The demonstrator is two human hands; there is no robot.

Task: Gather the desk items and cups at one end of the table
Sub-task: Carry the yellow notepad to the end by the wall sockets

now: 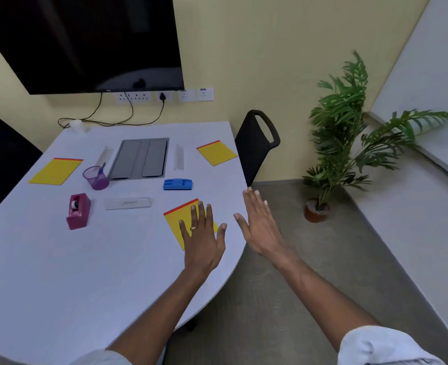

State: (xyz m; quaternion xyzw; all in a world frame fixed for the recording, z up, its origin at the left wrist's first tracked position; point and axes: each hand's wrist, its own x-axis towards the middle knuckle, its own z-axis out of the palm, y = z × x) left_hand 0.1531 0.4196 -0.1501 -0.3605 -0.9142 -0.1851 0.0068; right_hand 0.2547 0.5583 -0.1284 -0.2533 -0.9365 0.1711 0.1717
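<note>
Left of centre, a purple mesh cup (96,179) stands on the white surface (46,272), a blue pen (102,166) leaning inside it. Just below it sits a magenta tape dispenser (78,212). At mid-frame lies a blue block (178,184). Lower centre, the left hand (202,241) lies flat over a yellow notepad (177,219), grip wide, fingers spread. The right hand (259,222) is at the surface's right edge, grip wide and holding nothing.

Both hands (203,239) (259,225) outstretched, fingers straight, spread.
</note>
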